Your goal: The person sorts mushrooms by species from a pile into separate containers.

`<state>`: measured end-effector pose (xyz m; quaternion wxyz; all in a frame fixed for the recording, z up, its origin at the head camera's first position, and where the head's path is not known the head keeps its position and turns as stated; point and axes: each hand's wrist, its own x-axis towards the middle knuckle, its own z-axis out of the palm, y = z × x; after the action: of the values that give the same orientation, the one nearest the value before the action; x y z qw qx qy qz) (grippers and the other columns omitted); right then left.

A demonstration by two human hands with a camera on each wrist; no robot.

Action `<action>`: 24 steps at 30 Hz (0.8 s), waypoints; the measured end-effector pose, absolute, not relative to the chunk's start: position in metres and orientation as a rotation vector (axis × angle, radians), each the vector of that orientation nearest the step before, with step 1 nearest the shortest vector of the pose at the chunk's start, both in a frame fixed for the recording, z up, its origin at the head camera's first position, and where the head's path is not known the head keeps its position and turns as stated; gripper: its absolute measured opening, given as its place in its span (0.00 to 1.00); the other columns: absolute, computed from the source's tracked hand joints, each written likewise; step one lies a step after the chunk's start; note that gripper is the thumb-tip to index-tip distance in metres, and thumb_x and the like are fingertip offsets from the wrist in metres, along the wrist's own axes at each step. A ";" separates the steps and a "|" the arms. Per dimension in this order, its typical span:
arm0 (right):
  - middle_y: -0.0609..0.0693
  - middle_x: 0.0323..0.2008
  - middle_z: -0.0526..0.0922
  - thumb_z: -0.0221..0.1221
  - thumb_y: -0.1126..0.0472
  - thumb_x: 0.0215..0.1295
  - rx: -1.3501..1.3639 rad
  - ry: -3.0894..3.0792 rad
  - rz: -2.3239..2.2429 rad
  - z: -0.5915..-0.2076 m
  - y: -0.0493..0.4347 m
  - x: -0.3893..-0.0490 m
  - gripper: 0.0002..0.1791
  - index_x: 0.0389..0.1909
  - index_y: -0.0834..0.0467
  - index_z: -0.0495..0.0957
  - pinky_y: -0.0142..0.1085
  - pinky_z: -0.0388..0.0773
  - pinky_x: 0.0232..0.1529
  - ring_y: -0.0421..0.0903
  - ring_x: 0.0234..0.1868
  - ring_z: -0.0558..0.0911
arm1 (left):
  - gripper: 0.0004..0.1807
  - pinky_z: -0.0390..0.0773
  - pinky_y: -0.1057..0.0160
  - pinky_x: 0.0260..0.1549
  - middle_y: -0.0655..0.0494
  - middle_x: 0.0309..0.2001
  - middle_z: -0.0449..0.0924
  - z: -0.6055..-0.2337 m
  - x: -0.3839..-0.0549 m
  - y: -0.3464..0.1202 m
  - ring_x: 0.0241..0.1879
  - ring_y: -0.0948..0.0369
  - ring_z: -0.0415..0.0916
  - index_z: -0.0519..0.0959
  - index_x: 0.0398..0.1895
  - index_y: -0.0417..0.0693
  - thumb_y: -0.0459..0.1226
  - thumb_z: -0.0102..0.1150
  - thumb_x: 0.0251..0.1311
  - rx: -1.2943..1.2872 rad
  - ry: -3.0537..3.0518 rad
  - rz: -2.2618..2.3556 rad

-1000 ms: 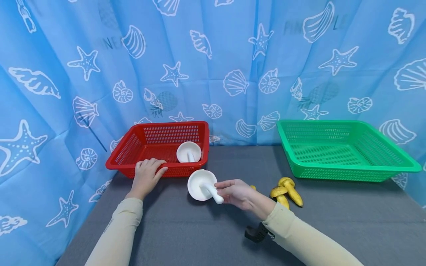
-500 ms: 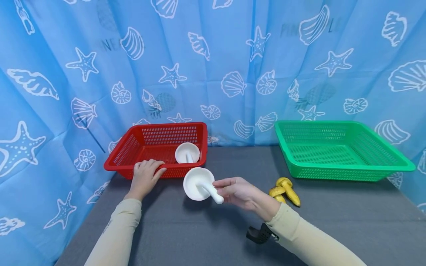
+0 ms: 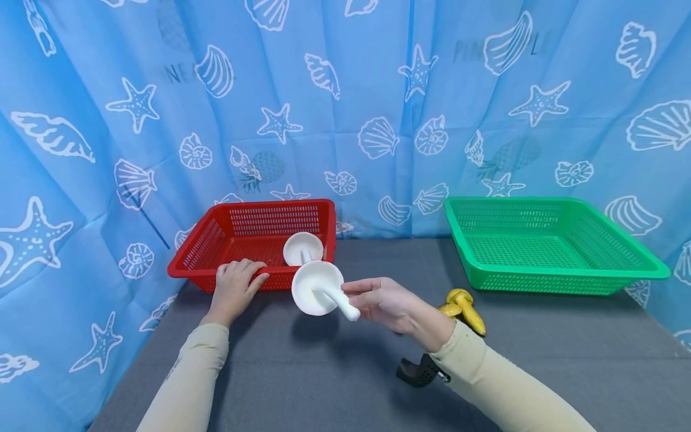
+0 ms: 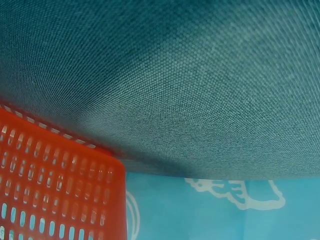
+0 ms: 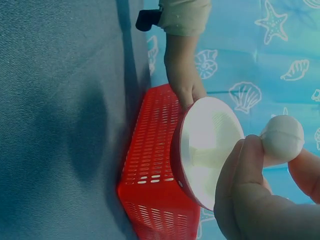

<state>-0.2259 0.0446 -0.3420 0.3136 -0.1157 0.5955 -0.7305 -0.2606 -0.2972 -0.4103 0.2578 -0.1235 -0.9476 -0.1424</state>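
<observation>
A toy mushroom (image 3: 309, 283) with a white underside and curved white stem is raised above the table, cap toward the red basket. My right hand (image 3: 385, 305) pinches its stem between thumb and fingers. In the right wrist view the mushroom (image 5: 210, 135) shows a dark red outer cap edge. My left hand (image 3: 233, 289) grips the front rim of the red basket (image 3: 281, 280), fingers over the edge. Inside that basket, at its front right, lies another white mushroom (image 3: 295, 243), its stem partly hidden by the held one. The left wrist view shows only basket, cloth and curtain.
A green basket (image 3: 540, 281) stands at the back right. In front of it lie yellow mushrooms (image 3: 469, 312), partly behind my right arm. Grey cloth (image 3: 281, 384) covers the table, and a blue shell-print curtain (image 3: 345, 90) hangs behind. A black wrist mount (image 3: 414, 373) juts below my right sleeve.
My right hand has lifted the mushroom up and slightly left, so it now overlaps the red basket's front rim in the head view. The left hand keeps its place on the rim.
</observation>
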 end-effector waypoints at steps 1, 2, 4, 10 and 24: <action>0.53 0.45 0.83 0.54 0.71 0.66 -0.305 1.571 -1.927 -0.341 0.044 -0.226 0.21 0.60 0.73 0.71 0.36 0.77 0.43 0.47 0.42 0.78 | 0.20 0.64 0.43 0.55 0.48 0.47 0.80 -0.411 -0.261 -0.297 0.47 0.49 0.73 0.79 0.53 0.48 0.45 0.64 0.60 -0.336 -2.568 -0.385; 0.53 0.45 0.83 0.54 0.71 0.66 -0.303 1.570 -1.928 -0.340 0.044 -0.226 0.21 0.60 0.72 0.71 0.35 0.77 0.43 0.47 0.42 0.78 | 0.20 0.64 0.43 0.55 0.48 0.47 0.80 -0.411 -0.261 -0.297 0.47 0.49 0.73 0.79 0.53 0.48 0.45 0.64 0.60 -0.336 -2.567 -0.383; 0.53 0.44 0.83 0.54 0.71 0.66 -0.304 1.572 -1.932 -0.338 0.043 -0.227 0.21 0.60 0.72 0.71 0.35 0.77 0.42 0.47 0.42 0.78 | 0.20 0.64 0.43 0.55 0.48 0.47 0.80 -0.411 -0.261 -0.297 0.47 0.49 0.73 0.80 0.53 0.48 0.45 0.65 0.59 -0.334 -2.564 -0.383; 0.54 0.46 0.82 0.53 0.71 0.67 -0.290 1.565 -1.949 -0.328 0.038 -0.232 0.22 0.62 0.72 0.69 0.34 0.77 0.42 0.47 0.43 0.79 | 0.20 0.64 0.44 0.55 0.47 0.47 0.80 -0.410 -0.259 -0.296 0.46 0.48 0.73 0.80 0.53 0.47 0.44 0.66 0.59 -0.319 -2.565 -0.377; 0.54 0.48 0.81 0.51 0.72 0.68 -0.264 1.571 -1.990 -0.316 0.020 -0.245 0.23 0.64 0.72 0.67 0.35 0.75 0.43 0.47 0.43 0.77 | 0.21 0.64 0.44 0.55 0.48 0.47 0.80 -0.411 -0.260 -0.299 0.47 0.49 0.73 0.80 0.53 0.48 0.46 0.66 0.59 -0.345 -2.552 -0.394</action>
<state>-0.2451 0.0202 -0.3163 0.2919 -0.0992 0.5896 -0.7465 -0.2603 -0.2985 -0.4108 0.2648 -0.1276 -0.9446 -0.1459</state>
